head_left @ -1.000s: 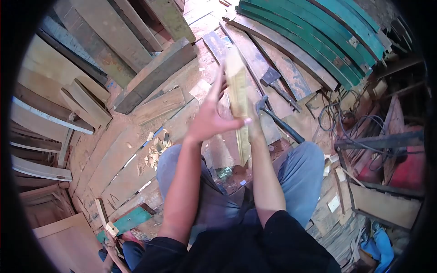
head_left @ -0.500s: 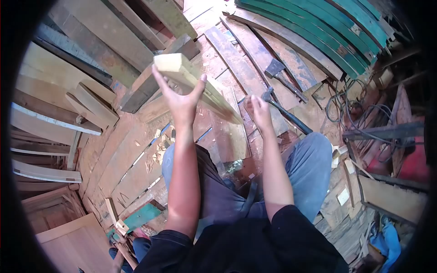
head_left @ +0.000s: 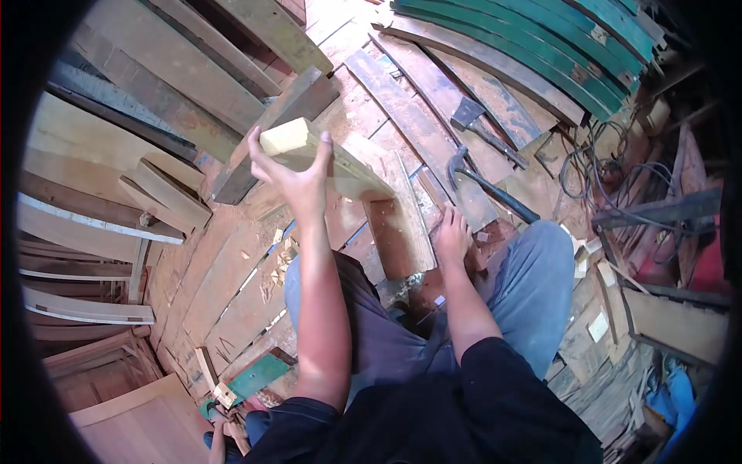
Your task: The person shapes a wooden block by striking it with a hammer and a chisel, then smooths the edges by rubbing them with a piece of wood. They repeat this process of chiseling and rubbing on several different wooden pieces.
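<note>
My left hand [head_left: 297, 174] is wrapped round the near end of a thick pale wooden block [head_left: 355, 176], thumb on one side and fingers on the other. The block stands tilted above a flat board [head_left: 398, 232] on the floor. Low beside that board is my right hand [head_left: 454, 234], palm down, its fingers slightly spread and nothing seen in it. Just beyond it lies a hammer-like tool with a curved metal head and dark handle [head_left: 498, 197]. Farther off, a hatchet [head_left: 487, 131] rests on the planks.
Curved green slats [head_left: 533, 54] are stacked at the upper right. Tangled cable [head_left: 591, 174] lies at the right. Large boards [head_left: 170, 62] lean at the upper left. Wood chips [head_left: 284, 263] litter the floor. Part of another person's arm [head_left: 218, 441] shows at the lower left.
The block in my left hand has shifted left and toward me in view. My right hand has moved down, away from the hammer-like tool, and its fingers have spread.
</note>
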The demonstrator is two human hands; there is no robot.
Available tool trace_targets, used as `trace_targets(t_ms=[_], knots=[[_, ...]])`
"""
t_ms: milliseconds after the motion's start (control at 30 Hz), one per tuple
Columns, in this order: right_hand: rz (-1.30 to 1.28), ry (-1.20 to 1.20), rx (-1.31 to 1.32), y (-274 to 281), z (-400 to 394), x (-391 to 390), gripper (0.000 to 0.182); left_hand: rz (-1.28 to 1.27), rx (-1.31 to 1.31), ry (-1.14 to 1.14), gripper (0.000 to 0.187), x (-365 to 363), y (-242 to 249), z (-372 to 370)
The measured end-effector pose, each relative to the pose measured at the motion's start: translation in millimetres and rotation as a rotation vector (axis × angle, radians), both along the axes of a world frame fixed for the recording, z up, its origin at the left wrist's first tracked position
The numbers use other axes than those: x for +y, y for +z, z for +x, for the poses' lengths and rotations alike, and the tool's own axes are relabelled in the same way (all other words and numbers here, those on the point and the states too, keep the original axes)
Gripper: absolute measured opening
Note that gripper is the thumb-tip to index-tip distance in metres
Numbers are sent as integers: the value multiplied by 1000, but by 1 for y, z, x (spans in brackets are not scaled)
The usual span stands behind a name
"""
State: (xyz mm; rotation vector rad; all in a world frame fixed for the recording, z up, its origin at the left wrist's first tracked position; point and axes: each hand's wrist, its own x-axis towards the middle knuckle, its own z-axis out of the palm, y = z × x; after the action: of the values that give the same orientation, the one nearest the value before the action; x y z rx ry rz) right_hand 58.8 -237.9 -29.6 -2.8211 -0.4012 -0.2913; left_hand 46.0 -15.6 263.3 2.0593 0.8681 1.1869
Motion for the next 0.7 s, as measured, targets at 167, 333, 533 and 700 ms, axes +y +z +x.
trace_targets(t_ms=[167, 333, 533, 700], knots=[[-29, -2, 37, -4, -2, -1, 43, -55, -180, -140, 79, 14, 1, -10], [-21, -119, 201, 26, -2, -11, 46, -181, -227, -183, 79, 14, 4, -17], [-215, -29, 58, 18, -10, -20, 43, -89, -189, -113, 79, 18, 0, -12], [-305, 25, -8, 6, 1, -23, 35, -78, -126, -128, 81, 18, -1, -11]])
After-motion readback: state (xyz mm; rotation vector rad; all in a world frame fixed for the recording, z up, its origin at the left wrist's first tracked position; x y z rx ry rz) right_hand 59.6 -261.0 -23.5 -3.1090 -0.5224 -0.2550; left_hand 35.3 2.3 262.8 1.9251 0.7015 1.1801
